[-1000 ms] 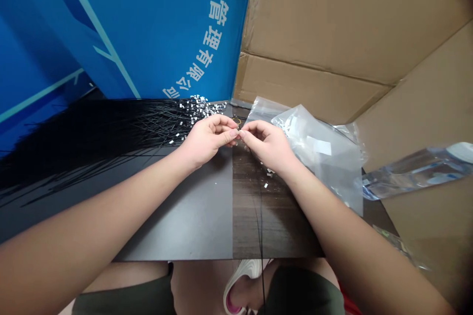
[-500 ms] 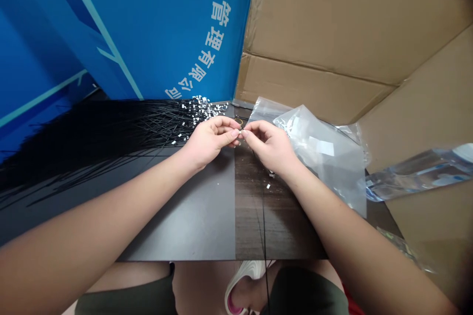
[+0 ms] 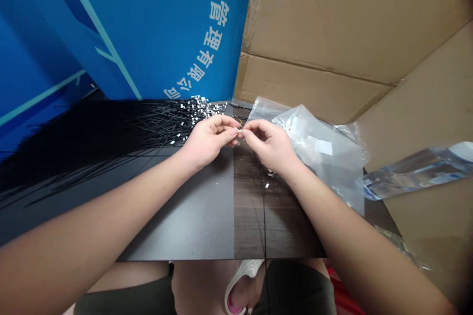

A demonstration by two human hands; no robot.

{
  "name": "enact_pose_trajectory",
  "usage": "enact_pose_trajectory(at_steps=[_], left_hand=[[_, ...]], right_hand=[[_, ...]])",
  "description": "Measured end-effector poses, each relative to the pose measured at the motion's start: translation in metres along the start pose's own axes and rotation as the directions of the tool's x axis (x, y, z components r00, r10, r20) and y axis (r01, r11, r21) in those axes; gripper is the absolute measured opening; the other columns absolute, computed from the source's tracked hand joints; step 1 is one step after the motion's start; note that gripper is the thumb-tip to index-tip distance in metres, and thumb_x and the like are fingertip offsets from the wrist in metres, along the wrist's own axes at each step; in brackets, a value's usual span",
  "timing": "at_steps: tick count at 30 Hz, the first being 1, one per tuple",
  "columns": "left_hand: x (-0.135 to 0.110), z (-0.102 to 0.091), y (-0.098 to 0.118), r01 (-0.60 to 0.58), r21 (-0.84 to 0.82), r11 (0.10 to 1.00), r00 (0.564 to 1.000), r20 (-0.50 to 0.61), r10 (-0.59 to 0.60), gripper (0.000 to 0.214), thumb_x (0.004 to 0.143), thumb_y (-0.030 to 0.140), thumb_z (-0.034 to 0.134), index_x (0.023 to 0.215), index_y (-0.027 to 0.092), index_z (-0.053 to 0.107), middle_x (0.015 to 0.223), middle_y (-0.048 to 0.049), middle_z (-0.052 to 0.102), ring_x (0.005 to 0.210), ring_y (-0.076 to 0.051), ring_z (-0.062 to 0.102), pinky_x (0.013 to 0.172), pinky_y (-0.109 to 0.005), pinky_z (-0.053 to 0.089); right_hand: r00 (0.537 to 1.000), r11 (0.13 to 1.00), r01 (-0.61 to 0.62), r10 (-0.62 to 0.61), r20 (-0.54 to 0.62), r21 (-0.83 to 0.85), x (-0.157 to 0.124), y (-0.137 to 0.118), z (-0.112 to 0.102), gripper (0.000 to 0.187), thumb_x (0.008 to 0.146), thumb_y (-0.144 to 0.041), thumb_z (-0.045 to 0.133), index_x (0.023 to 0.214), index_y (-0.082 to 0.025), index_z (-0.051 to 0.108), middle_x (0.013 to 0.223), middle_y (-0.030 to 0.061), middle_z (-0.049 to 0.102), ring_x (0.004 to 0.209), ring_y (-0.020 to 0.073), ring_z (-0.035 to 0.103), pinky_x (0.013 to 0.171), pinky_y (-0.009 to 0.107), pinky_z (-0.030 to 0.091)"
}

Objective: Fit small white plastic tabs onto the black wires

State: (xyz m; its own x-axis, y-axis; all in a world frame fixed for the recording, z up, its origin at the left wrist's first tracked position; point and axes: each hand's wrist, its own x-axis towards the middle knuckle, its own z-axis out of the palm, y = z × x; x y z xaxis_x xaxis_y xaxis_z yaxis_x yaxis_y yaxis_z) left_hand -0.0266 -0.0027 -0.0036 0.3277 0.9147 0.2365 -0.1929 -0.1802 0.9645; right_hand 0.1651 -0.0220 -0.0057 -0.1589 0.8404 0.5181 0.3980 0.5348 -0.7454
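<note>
Here, the left hand [image 3: 209, 140] and right hand [image 3: 269, 145] curl nearly shut, their fingertips [image 3: 235, 131] meeting over something too small to tell. To their left, thin black wires [image 3: 121, 128] fan across a dark tabletop [image 3: 185, 221], ending among small silver pieces [image 3: 197, 107]; a clear plastic bag [image 3: 318, 152] lies just beside the right hand.
</note>
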Motion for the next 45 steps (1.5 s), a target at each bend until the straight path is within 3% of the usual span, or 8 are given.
enact_pose_trajectory(at_steps=[6, 14, 27, 30, 38, 45], left_hand=[[0.002, -0.003, -0.003, 0.027, -0.037, 0.999, 1.0, 0.005, -0.027, 0.039, 0.08, 0.043, 0.09, 0.101, 0.015, 0.072, 0.088, -0.0058, 0.078, 0.073, -0.015, 0.07, 0.073, -0.031, 0.057], [0.001, -0.005, 0.004, -0.022, 0.17, 0.985, 0.999, 0.044, 0.015, 0.036, 0.088, 0.05, 0.081, 0.089, 0.014, 0.075, 0.087, -0.0091, 0.078, 0.069, -0.014, 0.067, 0.066, -0.028, 0.055], [0.0, -0.004, 0.009, -0.004, 0.312, 0.95, 0.997, 0.076, -0.02, 0.028, 0.09, 0.042, 0.075, 0.082, 0.016, 0.073, 0.071, -0.0038, 0.069, 0.062, -0.013, 0.06, 0.059, -0.026, 0.049], [0.0, -0.004, 0.008, 0.037, 0.285, 0.958, 0.997, 0.059, -0.057, 0.024, 0.089, 0.039, 0.074, 0.08, 0.016, 0.073, 0.073, -0.0043, 0.071, 0.061, -0.012, 0.059, 0.058, -0.026, 0.048], [0.004, -0.002, 0.007, 0.18, 0.042, 0.983, 0.978, -0.112, -0.175, 0.014, 0.081, 0.03, 0.075, 0.076, 0.017, 0.071, 0.07, -0.0028, 0.068, 0.061, -0.013, 0.061, 0.058, -0.027, 0.046], [0.003, -0.002, 0.004, 0.177, -0.146, 0.973, 0.975, -0.112, -0.194, 0.019, 0.08, 0.035, 0.082, 0.087, 0.019, 0.074, 0.103, -0.0057, 0.076, 0.085, -0.015, 0.068, 0.065, -0.025, 0.047]], right_hand=[[0.988, 0.973, -0.156, 0.154, 0.026, 0.171, 0.0, 0.0, 0.002, 0.015, 0.093, -0.035, 0.071, 0.09, -0.02, 0.071, 0.079, -0.0001, 0.072, 0.067, 0.0128, 0.061, 0.064, 0.028, 0.048], [0.935, 0.845, -0.351, 0.34, 0.101, 0.404, 0.005, -0.001, 0.002, 0.033, 0.083, -0.047, 0.083, 0.085, -0.018, 0.07, 0.072, -0.0009, 0.069, 0.056, 0.0103, 0.059, 0.057, 0.028, 0.052], [0.912, 0.794, -0.407, 0.38, 0.153, 0.451, 0.006, -0.005, 0.001, 0.03, 0.077, -0.042, 0.088, 0.082, -0.017, 0.071, 0.067, -0.0023, 0.068, 0.051, 0.0094, 0.058, 0.051, 0.026, 0.051], [0.909, 0.787, -0.412, 0.386, 0.154, 0.46, 0.006, -0.006, 0.001, 0.031, 0.077, -0.043, 0.087, 0.082, -0.017, 0.071, 0.067, -0.0022, 0.068, 0.051, 0.0092, 0.057, 0.05, 0.026, 0.051], [0.897, 0.76, -0.44, 0.4, 0.19, 0.478, 0.005, -0.005, 0.002, 0.032, 0.075, -0.043, 0.089, 0.081, -0.019, 0.07, 0.068, -0.0016, 0.07, 0.05, 0.0093, 0.057, 0.05, 0.026, 0.051], [0.863, 0.721, -0.504, 0.441, 0.246, 0.475, 0.004, -0.005, 0.006, 0.03, 0.075, -0.042, 0.087, 0.083, -0.019, 0.069, 0.07, -0.0014, 0.07, 0.052, 0.0095, 0.058, 0.051, 0.026, 0.052]])
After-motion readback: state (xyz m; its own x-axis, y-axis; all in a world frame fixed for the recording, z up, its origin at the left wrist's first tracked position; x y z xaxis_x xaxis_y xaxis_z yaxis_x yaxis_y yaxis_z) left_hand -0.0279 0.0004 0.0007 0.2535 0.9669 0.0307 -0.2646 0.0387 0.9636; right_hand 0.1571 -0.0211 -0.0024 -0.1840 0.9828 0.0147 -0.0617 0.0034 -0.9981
